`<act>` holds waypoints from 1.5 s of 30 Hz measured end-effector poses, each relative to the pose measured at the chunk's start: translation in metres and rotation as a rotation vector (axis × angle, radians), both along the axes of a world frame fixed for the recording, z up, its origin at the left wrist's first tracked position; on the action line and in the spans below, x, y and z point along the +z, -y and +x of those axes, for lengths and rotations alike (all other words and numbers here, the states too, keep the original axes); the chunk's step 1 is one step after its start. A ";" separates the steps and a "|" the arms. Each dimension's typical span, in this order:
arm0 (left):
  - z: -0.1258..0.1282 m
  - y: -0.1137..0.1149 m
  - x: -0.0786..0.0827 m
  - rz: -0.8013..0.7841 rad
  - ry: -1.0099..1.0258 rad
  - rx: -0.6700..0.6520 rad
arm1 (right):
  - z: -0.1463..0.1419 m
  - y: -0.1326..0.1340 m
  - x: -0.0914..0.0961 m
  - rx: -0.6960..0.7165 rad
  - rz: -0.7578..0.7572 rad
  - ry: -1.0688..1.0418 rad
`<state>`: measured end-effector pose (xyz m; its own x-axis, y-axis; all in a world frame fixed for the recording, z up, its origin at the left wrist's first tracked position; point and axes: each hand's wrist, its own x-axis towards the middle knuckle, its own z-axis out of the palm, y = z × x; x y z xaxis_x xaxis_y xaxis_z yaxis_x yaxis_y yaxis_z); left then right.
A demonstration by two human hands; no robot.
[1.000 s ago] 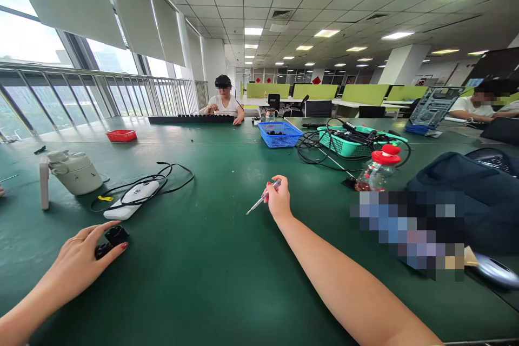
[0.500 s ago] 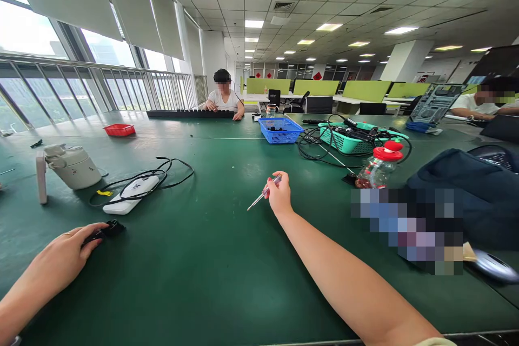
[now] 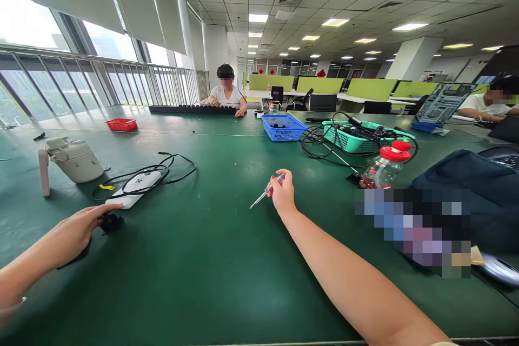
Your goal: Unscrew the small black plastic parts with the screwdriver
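My right hand (image 3: pixel 283 193) is stretched out over the middle of the green table (image 3: pixel 227 259) and is closed round a small screwdriver (image 3: pixel 266 191) whose metal tip points left and down. My left hand (image 3: pixel 75 231) lies low at the left with its fingers extended over a small black part (image 3: pixel 110 221) on the table; the fingertips touch its top. Just beyond that part lies a white flat device (image 3: pixel 135 188) wrapped in a black cable (image 3: pixel 170 168).
A beige kettle-like appliance (image 3: pixel 73 159) stands at the left, a red tray (image 3: pixel 121 124) behind it. A blue basket (image 3: pixel 283 128), a green basket of cables (image 3: pixel 357 138), a red-capped bottle (image 3: pixel 383 167) and a dark bag (image 3: pixel 470 194) are to the right. Two people sit at the far side.
My left hand has flattened over the black part and slid with it slightly back and left. My right hand with the screwdriver has hardly moved.
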<state>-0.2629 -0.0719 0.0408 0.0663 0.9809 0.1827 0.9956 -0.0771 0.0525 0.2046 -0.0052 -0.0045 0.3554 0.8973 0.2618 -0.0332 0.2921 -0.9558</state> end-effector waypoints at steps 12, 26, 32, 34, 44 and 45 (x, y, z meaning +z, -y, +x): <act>-0.011 -0.008 0.007 -0.183 0.095 -0.026 | 0.001 -0.001 -0.003 0.008 -0.006 -0.001; -0.016 -0.007 0.003 -0.250 0.172 -0.072 | 0.001 0.002 0.000 0.017 -0.019 0.015; -0.031 -0.015 0.001 -0.287 0.264 -0.083 | -0.001 0.000 0.000 0.011 -0.024 0.000; -0.035 -0.018 0.001 -0.303 0.270 -0.091 | -0.001 0.000 0.000 0.007 -0.028 0.004; -0.032 -0.015 -0.001 -0.218 0.093 0.043 | 0.000 0.000 0.000 0.012 -0.028 0.020; -0.034 -0.015 -0.002 -0.207 0.105 0.032 | 0.000 0.000 0.000 0.015 -0.028 0.016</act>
<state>-0.2970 -0.0573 0.0384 0.0257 0.9995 -0.0179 0.9856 -0.0223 0.1678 0.2047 -0.0056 -0.0042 0.3383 0.9094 0.2419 -0.0220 0.2646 -0.9641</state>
